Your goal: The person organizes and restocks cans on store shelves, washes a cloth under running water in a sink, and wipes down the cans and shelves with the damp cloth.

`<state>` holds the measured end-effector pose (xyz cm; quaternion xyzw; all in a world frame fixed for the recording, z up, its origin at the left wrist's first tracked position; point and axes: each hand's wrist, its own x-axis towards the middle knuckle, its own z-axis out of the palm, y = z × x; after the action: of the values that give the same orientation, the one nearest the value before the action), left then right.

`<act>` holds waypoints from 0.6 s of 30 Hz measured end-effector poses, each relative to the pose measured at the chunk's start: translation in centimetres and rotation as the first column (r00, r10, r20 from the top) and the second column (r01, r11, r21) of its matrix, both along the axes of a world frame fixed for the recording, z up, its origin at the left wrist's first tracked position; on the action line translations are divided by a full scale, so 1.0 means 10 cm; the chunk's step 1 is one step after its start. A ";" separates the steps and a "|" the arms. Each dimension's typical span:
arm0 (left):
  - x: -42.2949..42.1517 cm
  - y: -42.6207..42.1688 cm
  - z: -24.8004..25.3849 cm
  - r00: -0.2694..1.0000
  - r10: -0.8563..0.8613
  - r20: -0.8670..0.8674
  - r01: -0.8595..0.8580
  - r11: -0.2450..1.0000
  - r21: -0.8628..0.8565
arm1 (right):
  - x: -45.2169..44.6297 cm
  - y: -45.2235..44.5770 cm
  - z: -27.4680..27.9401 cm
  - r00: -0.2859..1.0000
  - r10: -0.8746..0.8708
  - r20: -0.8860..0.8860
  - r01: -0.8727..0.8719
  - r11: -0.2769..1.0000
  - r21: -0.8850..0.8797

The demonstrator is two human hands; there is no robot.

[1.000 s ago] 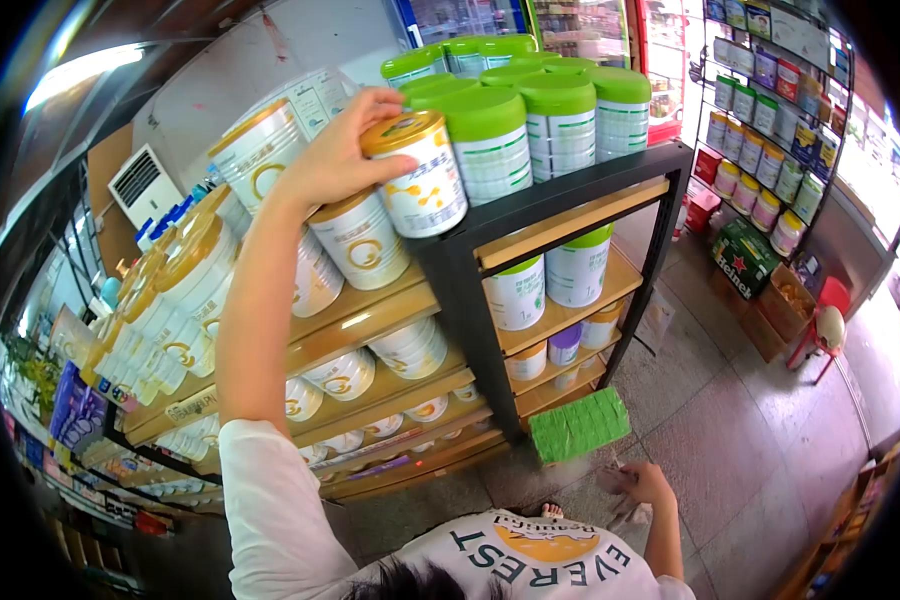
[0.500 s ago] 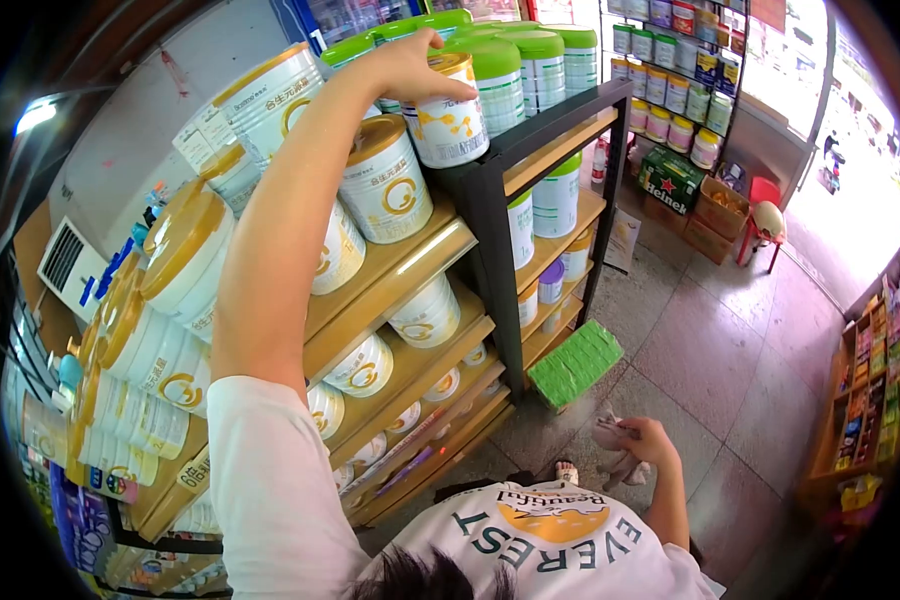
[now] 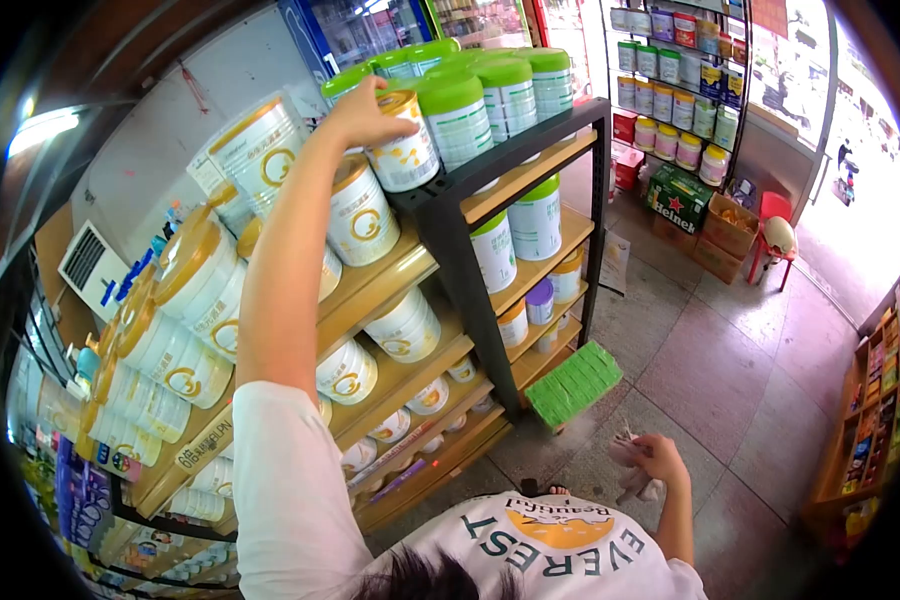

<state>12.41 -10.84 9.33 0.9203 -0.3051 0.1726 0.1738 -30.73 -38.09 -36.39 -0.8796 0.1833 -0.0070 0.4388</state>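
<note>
My left hand is stretched up to the top of the shelf and grips a small white can with a gold lid by its upper part. That can stands at the corner of the black shelf frame, beside several green-lidded cans. Just below and left of it is a larger white can with a gold lid. Low on the right, my right hand is closed on a crumpled greyish cloth in front of my body.
More gold-lidded cans line the shelf at left. A green block-shaped package lies by the shelf foot. Farther off are a Heineken box, cardboard boxes, a red chair, a can rack and a goods shelf at right.
The view has shifted. My left hand still grips the small can at the shelf corner, and my right hand still holds the cloth. The can shows no clear movement along the shelf.
</note>
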 end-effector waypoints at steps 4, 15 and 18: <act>0.00 0.06 0.26 0.996 -0.021 -0.085 0.006 0.984 -0.177 | 0.01 -0.18 -0.05 0.996 0.040 -0.076 -0.038 0.999 0.031; 0.15 0.05 0.67 0.984 0.045 -0.173 -0.073 0.984 -0.160 | 0.43 -0.34 -0.07 0.992 0.126 0.003 -0.126 0.991 0.040; 0.13 0.01 0.86 0.978 0.063 -0.200 -0.089 0.988 -0.123 | 0.39 -0.33 -0.07 0.990 0.132 -0.054 -0.128 0.990 0.064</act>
<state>13.74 -10.76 17.96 0.9304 -0.2390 0.1073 0.2562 -26.81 -41.43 -37.09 -0.8758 0.1383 0.0525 0.4594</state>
